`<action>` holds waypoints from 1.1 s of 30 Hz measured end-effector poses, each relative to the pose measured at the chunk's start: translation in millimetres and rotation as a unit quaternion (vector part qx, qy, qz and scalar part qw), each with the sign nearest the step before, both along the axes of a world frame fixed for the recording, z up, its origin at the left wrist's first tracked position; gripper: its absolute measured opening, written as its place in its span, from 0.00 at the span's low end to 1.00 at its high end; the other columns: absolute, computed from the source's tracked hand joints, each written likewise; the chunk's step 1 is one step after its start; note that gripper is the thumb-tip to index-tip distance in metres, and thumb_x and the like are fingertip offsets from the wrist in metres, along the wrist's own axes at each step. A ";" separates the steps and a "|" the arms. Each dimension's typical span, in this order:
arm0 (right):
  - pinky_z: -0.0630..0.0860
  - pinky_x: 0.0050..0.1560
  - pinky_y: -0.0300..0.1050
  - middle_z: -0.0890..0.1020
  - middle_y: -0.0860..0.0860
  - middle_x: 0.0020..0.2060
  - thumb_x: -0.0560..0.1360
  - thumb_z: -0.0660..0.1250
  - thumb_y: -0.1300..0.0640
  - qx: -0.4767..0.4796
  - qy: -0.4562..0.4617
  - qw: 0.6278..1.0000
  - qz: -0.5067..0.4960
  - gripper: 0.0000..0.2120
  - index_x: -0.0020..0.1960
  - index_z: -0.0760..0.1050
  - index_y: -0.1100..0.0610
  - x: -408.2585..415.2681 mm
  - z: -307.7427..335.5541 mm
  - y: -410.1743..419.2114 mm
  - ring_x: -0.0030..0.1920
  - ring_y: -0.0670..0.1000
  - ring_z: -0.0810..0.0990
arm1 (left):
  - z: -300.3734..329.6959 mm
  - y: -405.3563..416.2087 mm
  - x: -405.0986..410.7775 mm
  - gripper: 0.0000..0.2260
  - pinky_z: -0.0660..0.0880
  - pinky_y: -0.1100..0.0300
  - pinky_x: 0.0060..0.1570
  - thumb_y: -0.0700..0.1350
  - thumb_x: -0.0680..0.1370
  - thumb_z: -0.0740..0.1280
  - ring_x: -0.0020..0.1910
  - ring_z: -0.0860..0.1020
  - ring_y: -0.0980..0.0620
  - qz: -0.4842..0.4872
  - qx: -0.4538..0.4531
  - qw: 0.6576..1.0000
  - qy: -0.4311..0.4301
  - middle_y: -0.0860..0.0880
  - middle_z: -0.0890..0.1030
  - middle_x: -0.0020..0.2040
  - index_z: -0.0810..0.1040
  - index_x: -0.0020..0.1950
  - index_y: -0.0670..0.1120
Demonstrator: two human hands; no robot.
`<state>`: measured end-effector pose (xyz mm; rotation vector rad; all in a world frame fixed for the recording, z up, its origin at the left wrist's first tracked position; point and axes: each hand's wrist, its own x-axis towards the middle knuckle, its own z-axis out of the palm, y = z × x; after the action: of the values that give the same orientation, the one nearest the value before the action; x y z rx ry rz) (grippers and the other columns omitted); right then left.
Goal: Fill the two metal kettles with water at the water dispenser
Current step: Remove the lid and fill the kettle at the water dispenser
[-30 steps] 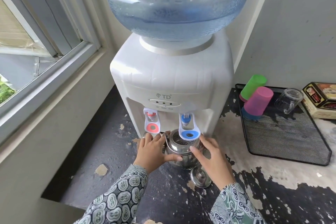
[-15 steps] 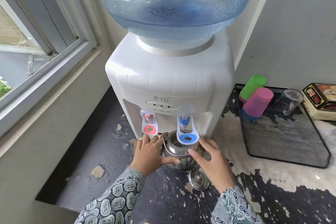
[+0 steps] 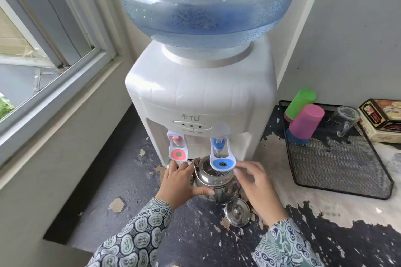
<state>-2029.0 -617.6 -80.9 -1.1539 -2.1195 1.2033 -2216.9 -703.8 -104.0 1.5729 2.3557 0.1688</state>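
A small metal kettle stands open under the blue tap lever of the white water dispenser. Its strainer shows inside the mouth. My left hand grips the kettle's left side, thumb across its front. My right hand hovers at the kettle's right with fingers spread, its fingertips just right of the blue lever and holding nothing. The kettle's lid lies on the counter in front of it. Only one kettle is in view.
A red tap lever hangs left of the blue one. A big water bottle tops the dispenser. At right, a black mesh tray holds green, pink and glass cups, beside a printed box. A window ledge runs along the left.
My right hand has come off the kettle's front and risen with fingers spread toward the blue lever. My left hand keeps its grip on the kettle. The view has shifted slightly.
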 end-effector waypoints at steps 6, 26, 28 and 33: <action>0.66 0.33 0.35 0.74 0.53 0.30 0.72 0.54 0.41 -0.003 0.110 0.994 -0.024 0.23 0.38 0.74 0.61 -9.9 46.0 -4.3 0.31 0.47 0.72 | 1.3 0.6 -0.2 0.62 0.62 0.50 0.64 0.83 0.45 0.36 0.58 0.65 0.46 -0.001 0.001 1.000 0.003 0.50 0.74 0.55 0.68 0.64 0.46; 0.60 0.25 0.31 0.65 0.42 0.18 0.74 0.65 0.50 -0.059 0.097 0.994 0.003 0.16 0.31 0.68 0.56 -18.3 45.5 3.2 0.23 0.41 0.62 | 3.3 0.5 -2.1 0.63 0.60 0.49 0.66 0.82 0.44 0.36 0.64 0.63 0.45 -0.006 -0.015 1.000 0.004 0.50 0.73 0.61 0.62 0.70 0.49; 0.60 0.24 0.31 0.64 0.43 0.18 0.74 0.64 0.50 -0.070 0.101 0.992 0.002 0.16 0.32 0.69 0.57 -18.2 45.1 1.6 0.22 0.41 0.62 | 2.8 0.1 -2.2 0.63 0.60 0.50 0.66 0.82 0.45 0.36 0.64 0.63 0.45 -0.006 -0.013 1.000 0.005 0.50 0.73 0.61 0.60 0.72 0.50; 0.61 0.23 0.31 0.64 0.42 0.18 0.74 0.64 0.49 -0.092 0.114 0.989 0.002 0.15 0.34 0.69 0.58 -17.9 44.9 -1.1 0.21 0.41 0.61 | 0.7 -1.7 -2.3 0.62 0.60 0.49 0.66 0.83 0.45 0.37 0.62 0.64 0.45 -0.004 -0.008 1.000 -0.001 0.50 0.74 0.58 0.62 0.71 0.50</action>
<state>-2046.8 -618.7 -36.0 -1.0311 -1.8728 1.4836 -2219.2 -705.5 -103.3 1.5725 2.3425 0.1490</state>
